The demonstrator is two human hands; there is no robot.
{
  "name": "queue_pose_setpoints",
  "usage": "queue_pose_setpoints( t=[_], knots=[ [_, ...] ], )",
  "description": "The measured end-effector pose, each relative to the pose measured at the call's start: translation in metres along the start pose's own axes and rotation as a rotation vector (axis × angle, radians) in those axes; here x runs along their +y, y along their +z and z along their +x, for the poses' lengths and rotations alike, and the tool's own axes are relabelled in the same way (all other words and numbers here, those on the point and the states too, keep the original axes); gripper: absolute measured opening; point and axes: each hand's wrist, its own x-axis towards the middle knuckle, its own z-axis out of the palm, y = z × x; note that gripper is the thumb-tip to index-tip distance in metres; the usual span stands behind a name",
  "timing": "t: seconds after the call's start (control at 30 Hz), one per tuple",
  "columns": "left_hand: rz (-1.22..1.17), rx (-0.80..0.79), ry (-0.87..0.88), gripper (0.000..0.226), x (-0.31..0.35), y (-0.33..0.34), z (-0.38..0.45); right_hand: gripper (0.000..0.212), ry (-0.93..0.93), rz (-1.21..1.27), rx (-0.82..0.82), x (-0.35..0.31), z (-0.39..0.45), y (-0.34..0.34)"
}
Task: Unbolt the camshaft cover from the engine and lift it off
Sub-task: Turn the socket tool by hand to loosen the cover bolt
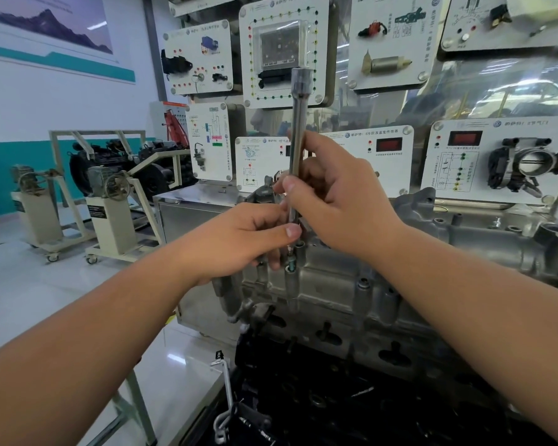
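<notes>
Gripping the long socket extension [298, 136] upright, your right hand [335, 201] has its fingers curled round the shaft, while your left hand [239, 239] pinches its lower end between thumb and fingers. Its tip stands just above a bolt [291, 264] at the near left end of the camshaft cover [335, 294], which sits atop the engine [351, 365].

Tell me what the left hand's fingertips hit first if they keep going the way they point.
Most likely the extension bar: the left hand points right with its thumb already at the bar's lower end, just above the bolt in the camshaft cover. The right hand lies just beyond, though depth is unclear.
</notes>
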Motion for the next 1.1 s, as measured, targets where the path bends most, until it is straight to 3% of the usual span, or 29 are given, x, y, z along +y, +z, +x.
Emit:
queue_pose_setpoints(
  t=[0.2,0.5,0.63,0.77,0.97,1.1],
  knots=[
    [-0.066,0.067,0.046,0.073,0.0021,0.0058,0.0021,0.045,-0.005,-0.027,0.037,0.0021,0.0007,-0.0002],
    [0.02,0.035,-0.017,0.046,0.0008,0.0011,-0.0008,0.035,-0.007,-0.06,-0.033,0.0018,0.0001,0.0008],
    [-0.045,0.067,-0.01,0.046,0.006,0.0052,0.0003,0.031,0.003,0.033,-0.053,0.0012,-0.0002,-0.0004],
    [-0.085,0.063,0.007,0.064,0.0073,0.0066,0.0014,0.031,0.025,0.066,-0.036,0.0014,0.0015,-0.0001],
    [-0.08,0.021,-0.028,0.046,0.0044,0.0024,0.0005,0.035,0.014,0.07,-0.051,-0.0002,0.0003,0.0017],
    [-0.013,0.007,-0.062,0.052,0.0025,-0.0004,0.0008,0.034,-0.014,0.077,-0.033,0.0008,0.0,0.003]
  ],
)
